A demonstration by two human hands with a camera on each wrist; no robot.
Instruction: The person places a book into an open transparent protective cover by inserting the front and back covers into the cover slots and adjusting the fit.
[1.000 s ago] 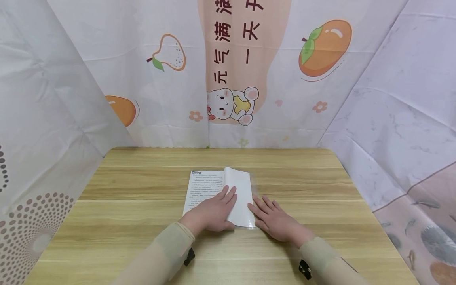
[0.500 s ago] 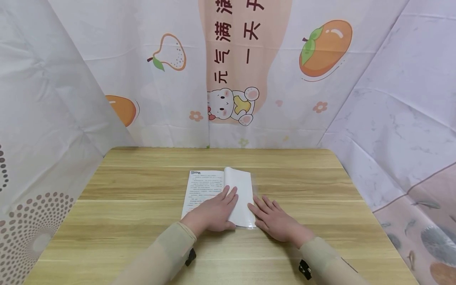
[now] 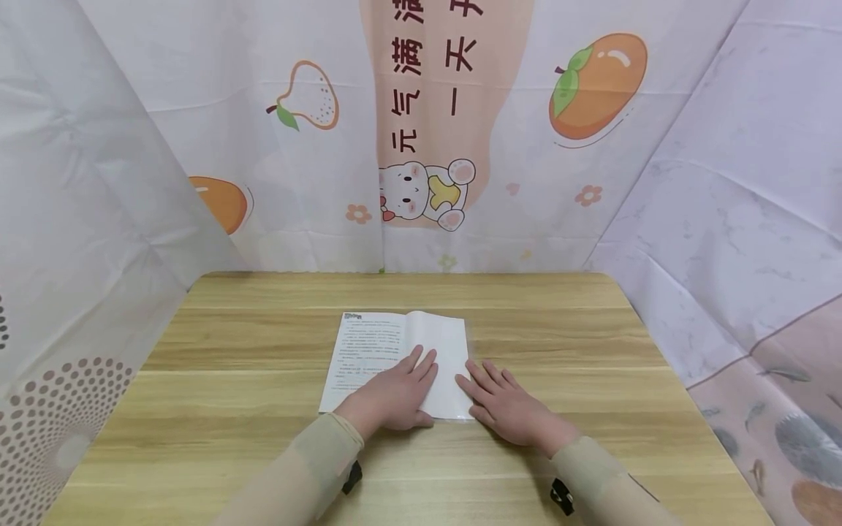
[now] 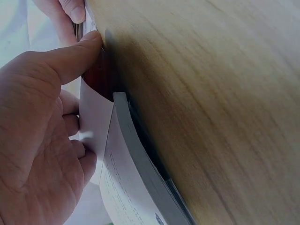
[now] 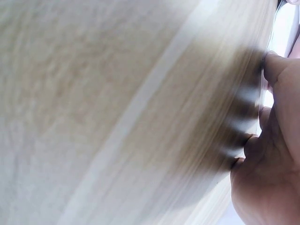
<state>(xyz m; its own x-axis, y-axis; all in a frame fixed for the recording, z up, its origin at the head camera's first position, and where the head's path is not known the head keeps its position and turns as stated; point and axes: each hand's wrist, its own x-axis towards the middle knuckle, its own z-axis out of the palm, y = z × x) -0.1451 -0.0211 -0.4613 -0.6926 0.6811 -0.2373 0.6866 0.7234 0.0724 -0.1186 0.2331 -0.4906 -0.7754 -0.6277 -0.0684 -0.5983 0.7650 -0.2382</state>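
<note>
An open book (image 3: 368, 351) lies on the wooden table, its left page printed with text and its right page blank white. My left hand (image 3: 395, 394) rests on the blank page close to the fold, fingers extended toward the far side. In the left wrist view, the thumb of that hand (image 4: 37, 126) is at the book's near edge, and the thick page block (image 4: 140, 159) shows beyond it. My right hand (image 3: 509, 405) lies spread beside the book, its fingertips touching the right edge. In the right wrist view, the right hand's fingers (image 5: 253, 145) come down on the tabletop.
The wooden table (image 3: 237, 351) stretches out around the book on every side. A white curtain (image 3: 283, 197) with fruit and cartoon prints hangs behind its far edge. More fabric hangs at the left and right. A black strap part (image 3: 562, 497) sits under the right wrist.
The book's left side has spread further to the left and lies flatter, showing more of the printed page. Both hands stay in nearly the same place. The head view has shifted slightly.
</note>
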